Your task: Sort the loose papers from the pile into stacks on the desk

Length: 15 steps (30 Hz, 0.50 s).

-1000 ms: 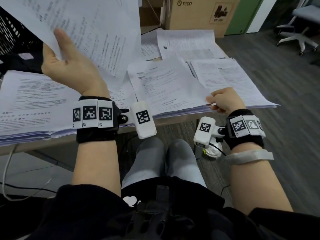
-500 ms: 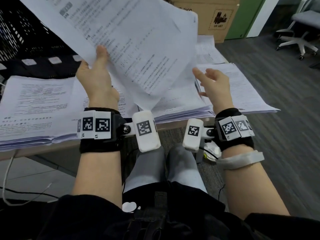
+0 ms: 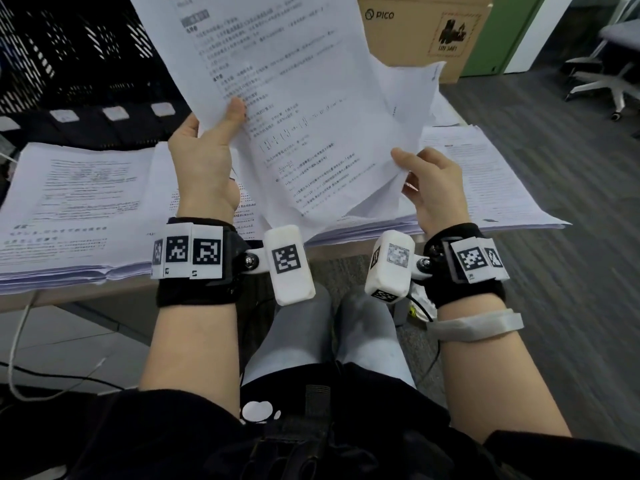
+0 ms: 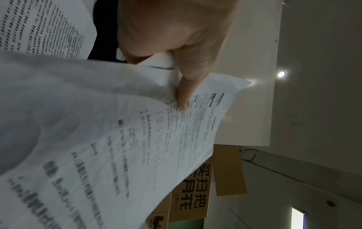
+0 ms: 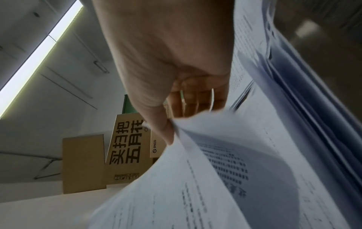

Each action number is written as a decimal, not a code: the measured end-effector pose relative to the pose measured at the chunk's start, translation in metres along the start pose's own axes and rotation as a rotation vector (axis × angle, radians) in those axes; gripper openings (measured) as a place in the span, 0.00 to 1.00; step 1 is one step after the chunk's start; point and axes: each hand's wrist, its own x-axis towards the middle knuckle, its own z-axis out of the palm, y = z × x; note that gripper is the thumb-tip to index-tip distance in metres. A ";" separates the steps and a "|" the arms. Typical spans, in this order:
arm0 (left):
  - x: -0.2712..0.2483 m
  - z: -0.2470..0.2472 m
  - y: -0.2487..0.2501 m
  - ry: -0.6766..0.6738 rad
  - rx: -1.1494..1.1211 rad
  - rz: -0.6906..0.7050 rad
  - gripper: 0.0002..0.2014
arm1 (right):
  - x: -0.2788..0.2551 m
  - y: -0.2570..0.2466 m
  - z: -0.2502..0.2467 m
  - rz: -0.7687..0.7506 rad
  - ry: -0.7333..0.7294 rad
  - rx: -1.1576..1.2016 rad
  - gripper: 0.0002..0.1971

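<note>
While both hands are raised above the desk [image 3: 86, 296], a few printed sheets [image 3: 294, 109] hang in the air between them, tilted up and away from the person. The left hand [image 3: 204, 161] grasps the sheets at their left edge, thumb [image 3: 233, 114] pressed on the printed face and the fingers hidden behind the paper; the left wrist view shows that thumb [image 4: 186, 86] lying on the top page. The right hand [image 3: 433, 185] pinches the lower right corner, where the sheets curl and fan apart; in the right wrist view its thumb [image 5: 164, 130] sits at the paper's edge with the fingers curled behind. I cannot tell how many pages are in the held bundle.

Under the hands, the desk carries several stacks. One thick stack [image 3: 69, 209] lies on the left, its layered edges overhanging the front of the desk. Another stack [image 3: 485, 181] lies on the right, close to the right wrist. Between them more papers [image 3: 349, 230] show below the lifted sheets, mostly covered by them.

Behind the desk stands a cardboard box [image 3: 426, 32] marked PICO. An office chair [image 3: 609, 74] stands on the floor at far right, well apart from the desk.
</note>
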 end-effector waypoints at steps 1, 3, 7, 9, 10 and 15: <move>0.001 0.000 -0.001 -0.002 -0.001 0.001 0.07 | 0.000 0.000 0.000 -0.009 -0.035 -0.017 0.08; 0.000 0.001 -0.002 0.001 0.004 0.006 0.08 | 0.000 0.000 0.000 0.009 -0.090 -0.031 0.03; 0.004 -0.002 -0.007 0.073 0.077 0.112 0.14 | 0.001 0.003 0.000 0.076 -0.142 -0.104 0.05; 0.007 -0.003 -0.010 0.119 0.148 0.165 0.16 | 0.001 0.004 0.001 0.097 -0.180 -0.149 0.06; 0.008 -0.002 -0.012 0.128 0.178 0.186 0.15 | -0.001 0.003 0.001 0.102 -0.185 -0.163 0.07; 0.012 0.001 -0.022 0.190 0.251 0.235 0.08 | 0.001 0.000 -0.011 0.077 -0.078 -0.112 0.08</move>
